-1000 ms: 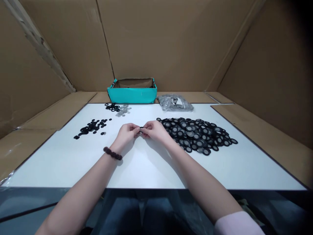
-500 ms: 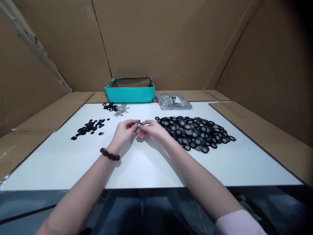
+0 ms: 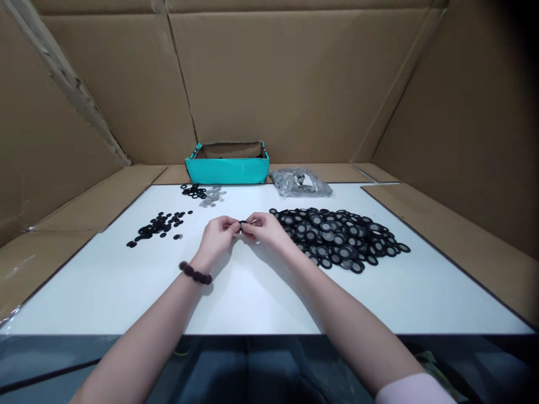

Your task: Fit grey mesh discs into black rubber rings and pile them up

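Observation:
Between my two hands, over the middle of the white table (image 3: 252, 297), is a small black ring-shaped disc (image 3: 242, 223). My left hand (image 3: 219, 235) pinches its left side with thumb and forefinger. From the other side, my right hand (image 3: 264, 227) grips it the same way. The fingers cover most of it, so its centre is hard to see. To the right of my right hand spreads a large pile of black discs with grey centres (image 3: 337, 235). Left of my left hand lie scattered small black discs (image 3: 158, 224).
Black rings (image 3: 193, 191) and translucent grey discs (image 3: 213, 195) form small groups at the back left. Behind them stands a turquoise-fronted box (image 3: 227, 171). A clear plastic bag of grey pieces (image 3: 300, 182) lies beside it. Cardboard walls (image 3: 286, 84) enclose the table.
The disc in my fingers has turned; its grey centre faced me before and now mostly its black rim shows. The whole view has shifted slightly, with the table lower in the picture.

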{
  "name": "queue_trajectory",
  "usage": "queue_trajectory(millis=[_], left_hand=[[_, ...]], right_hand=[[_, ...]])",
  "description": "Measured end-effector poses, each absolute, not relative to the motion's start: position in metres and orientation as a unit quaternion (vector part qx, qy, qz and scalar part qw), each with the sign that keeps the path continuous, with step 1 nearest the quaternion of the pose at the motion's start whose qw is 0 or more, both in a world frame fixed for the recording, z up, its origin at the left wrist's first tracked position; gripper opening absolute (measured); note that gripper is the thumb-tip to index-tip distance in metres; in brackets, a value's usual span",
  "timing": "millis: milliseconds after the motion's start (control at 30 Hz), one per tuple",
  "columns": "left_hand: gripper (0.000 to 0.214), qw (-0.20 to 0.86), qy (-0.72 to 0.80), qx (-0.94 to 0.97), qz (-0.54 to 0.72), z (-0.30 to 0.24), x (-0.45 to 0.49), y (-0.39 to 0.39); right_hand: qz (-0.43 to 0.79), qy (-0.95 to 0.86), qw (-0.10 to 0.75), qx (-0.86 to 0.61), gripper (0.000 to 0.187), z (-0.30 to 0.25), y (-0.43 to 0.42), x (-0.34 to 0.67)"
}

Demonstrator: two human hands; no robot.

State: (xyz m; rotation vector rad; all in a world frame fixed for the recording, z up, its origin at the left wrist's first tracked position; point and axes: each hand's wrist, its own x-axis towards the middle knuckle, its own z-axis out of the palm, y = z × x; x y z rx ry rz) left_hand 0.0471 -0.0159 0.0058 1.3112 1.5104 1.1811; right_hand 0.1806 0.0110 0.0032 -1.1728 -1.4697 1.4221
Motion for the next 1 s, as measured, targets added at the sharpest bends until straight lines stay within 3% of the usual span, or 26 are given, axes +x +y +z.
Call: queue_trajectory(millis=[133,300,633,867,1000], left_hand=[[0.015,0.420,0.592,0.495,0.478,0.003,0.048,-0.015],[0.020,0.418,0.582,0.503,0.484,0.006,0.047,-0.015],[0.024,0.453,0.536,0.476,0.530,0.018,0.052,-0.022],[0.032,0.452,0.524,0.478,0.541,0.015,0.049,-0.021],[0.031,0.444,0.524,0.486,0.541,0.013,0.049,-0.020]], right_hand=[[0.530,-0.587,0.388,-0.473,0.013,0.005,0.010,0.181],[0.628,-0.522,0.363,-0.448,0.013,0.012,0.010,0.183],[0.641,-0.449,0.467,-0.411,0.012,0.006,0.008,0.180],[0.651,-0.450,0.478,-0.382,0.031,0.000,0.009,0.179],[0.645,-0.453,0.487,-0.377,0.033,0.001,0.008,0.179]])
